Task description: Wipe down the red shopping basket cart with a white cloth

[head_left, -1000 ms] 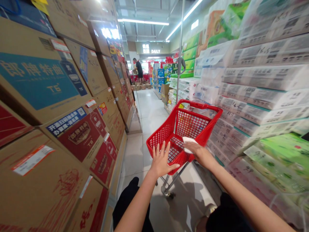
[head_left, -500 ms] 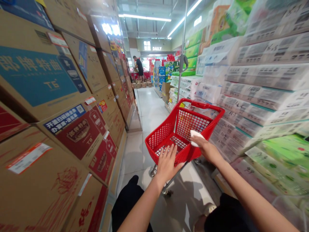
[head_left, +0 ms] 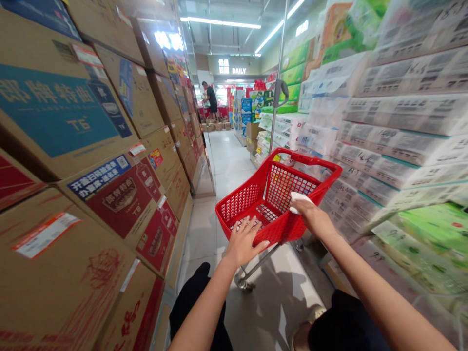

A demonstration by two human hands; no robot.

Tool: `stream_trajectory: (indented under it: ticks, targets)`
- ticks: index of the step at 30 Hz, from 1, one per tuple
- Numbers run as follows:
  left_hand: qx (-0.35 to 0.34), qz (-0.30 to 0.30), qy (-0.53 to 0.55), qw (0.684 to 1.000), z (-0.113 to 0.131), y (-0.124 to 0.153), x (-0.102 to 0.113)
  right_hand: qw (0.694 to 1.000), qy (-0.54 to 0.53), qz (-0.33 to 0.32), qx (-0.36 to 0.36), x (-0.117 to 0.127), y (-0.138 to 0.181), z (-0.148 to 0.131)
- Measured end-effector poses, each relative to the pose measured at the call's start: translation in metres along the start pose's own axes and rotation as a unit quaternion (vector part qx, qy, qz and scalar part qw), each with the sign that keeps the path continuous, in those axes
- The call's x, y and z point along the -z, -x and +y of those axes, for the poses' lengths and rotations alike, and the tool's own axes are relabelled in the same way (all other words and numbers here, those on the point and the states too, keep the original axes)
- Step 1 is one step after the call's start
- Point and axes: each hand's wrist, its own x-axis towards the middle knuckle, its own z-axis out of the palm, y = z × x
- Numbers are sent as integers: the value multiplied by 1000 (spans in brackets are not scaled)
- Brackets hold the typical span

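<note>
A red shopping cart (head_left: 252, 195) with a perforated basket stands in front of me, turned at an angle. My left hand (head_left: 244, 242) lies over the near rim at its lower left, fingers stretched out and slightly apart, holding nothing. At the rim further right, my right hand (head_left: 312, 213) has its fingers closed on a white cloth or wad of tissue (head_left: 298, 201), pressed to the red plastic. Part of the cloth is hidden under the fingers. The basket floor shows only red plastic and holes.
Stacked cardboard cartons (head_left: 109, 195) rise close on the left. Wrapped tissue packs (head_left: 395, 126) are piled on the right. A glass door with a grey handle (head_left: 281, 93) stands behind the cart. Down the aisle, a person (head_left: 211, 100) stands near boxes.
My left hand has shifted left and slightly down along the rim. The cart's left end has swung a little left. My right hand has moved slightly right with the white cloth.
</note>
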Motion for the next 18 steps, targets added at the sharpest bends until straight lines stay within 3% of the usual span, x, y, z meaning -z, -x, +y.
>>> stream_trajectory:
  ticks: [3, 5, 7, 10, 14, 16, 18]
  targets:
    - [40, 16, -14, 999, 10, -5, -5, 998, -26, -20, 46, -19, 6, -52]
    - [24, 34, -6, 999, 17, -6, -11, 995, -46, -36, 80, -29, 10, -79]
    - [-10, 50, 8, 999, 20, -4, -15, 991, -56, -56, 103, -30, 13, -87]
    - [-46, 70, 22, 996, 20, 3, -17, 994, -32, -56, 84, -15, 10, -57]
    - [-59, 78, 39, 994, 19, 8, -13, 999, 42, 19, -10, 13, 0, 11]
    - [-55, 79, 45, 994, 19, 8, -13, 997, 53, 35, -31, 18, -1, 23]
    - [-49, 80, 48, 994, 20, 8, -14, 999, 44, 24, -19, 15, 3, 15]
